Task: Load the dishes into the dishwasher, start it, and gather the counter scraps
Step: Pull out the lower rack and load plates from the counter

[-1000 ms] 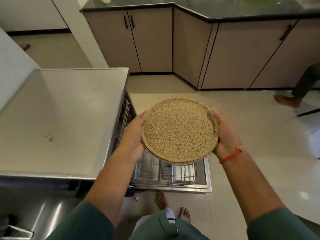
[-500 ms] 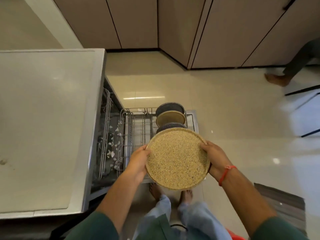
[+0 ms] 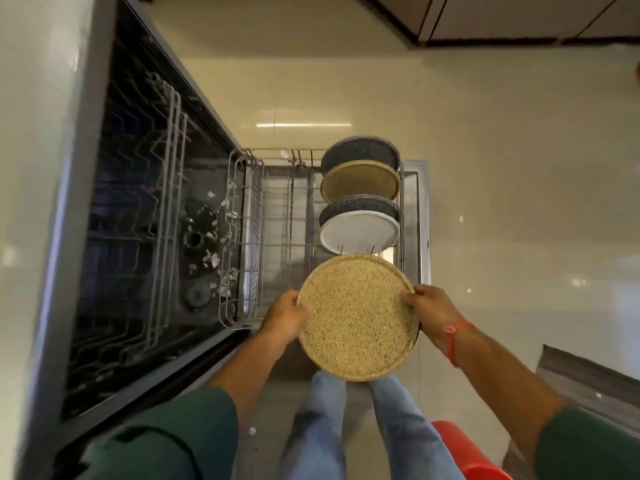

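A single wide-angle camera sits on the person's head and looks almost straight down, so their own legs run off the bottom edge at 6 o'clock and the floor (image 3: 519, 168) fills the frame from 12 to 3 o'clock. It is close enough that both forearms reach in from the lower corners, with the left hand (image 3: 284, 317) and right hand (image 3: 431, 311) just below centre. The open dishwasher (image 3: 145, 220) stretches along the left from 8 to 11 o'clock, its pulled-out lower rack (image 3: 277, 216) at centre; straight lines bow near the edges.
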Available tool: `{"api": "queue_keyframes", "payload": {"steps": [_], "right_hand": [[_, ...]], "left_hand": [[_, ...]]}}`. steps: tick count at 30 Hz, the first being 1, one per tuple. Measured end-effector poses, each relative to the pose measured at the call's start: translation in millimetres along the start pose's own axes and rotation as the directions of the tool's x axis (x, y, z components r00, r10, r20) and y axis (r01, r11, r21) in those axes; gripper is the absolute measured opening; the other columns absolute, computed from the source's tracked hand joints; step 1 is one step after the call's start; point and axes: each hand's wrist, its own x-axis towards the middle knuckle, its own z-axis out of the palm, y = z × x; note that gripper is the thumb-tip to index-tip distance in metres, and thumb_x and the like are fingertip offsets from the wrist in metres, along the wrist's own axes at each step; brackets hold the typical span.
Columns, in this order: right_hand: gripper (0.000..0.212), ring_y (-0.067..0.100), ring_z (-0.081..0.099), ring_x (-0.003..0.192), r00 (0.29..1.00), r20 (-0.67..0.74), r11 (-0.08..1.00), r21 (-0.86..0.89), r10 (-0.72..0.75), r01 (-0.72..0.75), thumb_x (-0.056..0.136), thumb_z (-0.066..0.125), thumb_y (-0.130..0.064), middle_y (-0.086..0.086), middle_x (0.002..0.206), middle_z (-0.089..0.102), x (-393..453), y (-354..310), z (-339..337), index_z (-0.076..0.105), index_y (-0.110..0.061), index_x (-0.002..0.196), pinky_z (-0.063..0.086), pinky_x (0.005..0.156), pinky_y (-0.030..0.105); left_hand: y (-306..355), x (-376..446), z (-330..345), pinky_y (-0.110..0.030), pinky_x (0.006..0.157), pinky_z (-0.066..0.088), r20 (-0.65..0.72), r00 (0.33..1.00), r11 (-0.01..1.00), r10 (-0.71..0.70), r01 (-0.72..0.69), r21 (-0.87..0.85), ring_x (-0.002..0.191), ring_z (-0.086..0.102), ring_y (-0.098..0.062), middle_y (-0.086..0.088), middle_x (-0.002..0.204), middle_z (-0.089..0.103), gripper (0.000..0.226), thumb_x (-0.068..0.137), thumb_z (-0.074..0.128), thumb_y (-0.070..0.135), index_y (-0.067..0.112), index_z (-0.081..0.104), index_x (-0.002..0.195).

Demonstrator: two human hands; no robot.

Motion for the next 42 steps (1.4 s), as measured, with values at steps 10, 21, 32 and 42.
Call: {"api": "queue_keyframes", "payload": {"steps": [10, 21, 32, 42], "right_hand": [[0.023, 0.028, 0.065, 0.099, 0.930, -0.077, 0.846, -0.449, -0.358, 0.289, 0.098, 0.056, -0.018, 0.012, 0.104, 0.074, 88, -20, -10, 0.074, -0.009, 0.111, 0.051, 0.093, 0.036], [0.021, 0.017, 0.061, 0.079, 0.805, -0.129, 0.698, -0.589, -0.580, 0.408, 0.093, 0.059, -0.008, 0.005, 0.088, 0.072, 134, -59, -21, 0.078, -0.010, 0.103, 0.047, 0.079, 0.023], [0.022, 0.025, 0.069, 0.085, 0.876, -0.140, 0.747, -0.594, -0.462, 0.299, 0.093, 0.061, -0.009, 0.011, 0.093, 0.076, 160, -23, -17, 0.078, -0.013, 0.106, 0.053, 0.086, 0.027], [0.025, 0.030, 0.070, 0.090, 0.897, -0.087, 0.672, -0.694, -0.434, 0.258, 0.092, 0.059, -0.016, 0.009, 0.098, 0.077, 174, -1, -1, 0.077, -0.020, 0.109, 0.057, 0.088, 0.041]], "left_hand": [[31, 91, 9, -0.018, 0.063, 0.043, -0.238, 0.926, 0.954, 0.293, -0.267, 0.138, 0.088, 0.062, -0.012, 0.007, 0.097, 0.069, 0.021, 0.094, 0.066, 0.012, 0.017, 0.070, 0.114], [83, 134, 3, -0.023, 0.061, 0.052, -0.298, 0.827, 0.863, 0.477, -0.377, 0.336, 0.072, 0.063, -0.005, 0.012, 0.091, 0.073, 0.018, 0.093, 0.072, 0.026, 0.022, 0.077, 0.109], [53, 162, 26, -0.027, 0.061, 0.058, -0.249, 0.880, 0.882, 0.405, -0.303, 0.361, 0.073, 0.069, -0.010, 0.007, 0.097, 0.076, 0.021, 0.092, 0.073, 0.022, 0.020, 0.076, 0.113], [34, 181, 39, -0.029, 0.065, 0.058, -0.236, 0.905, 0.895, 0.353, -0.253, 0.368, 0.078, 0.069, -0.012, 0.005, 0.100, 0.077, 0.023, 0.093, 0.070, 0.016, 0.022, 0.075, 0.115]]}}
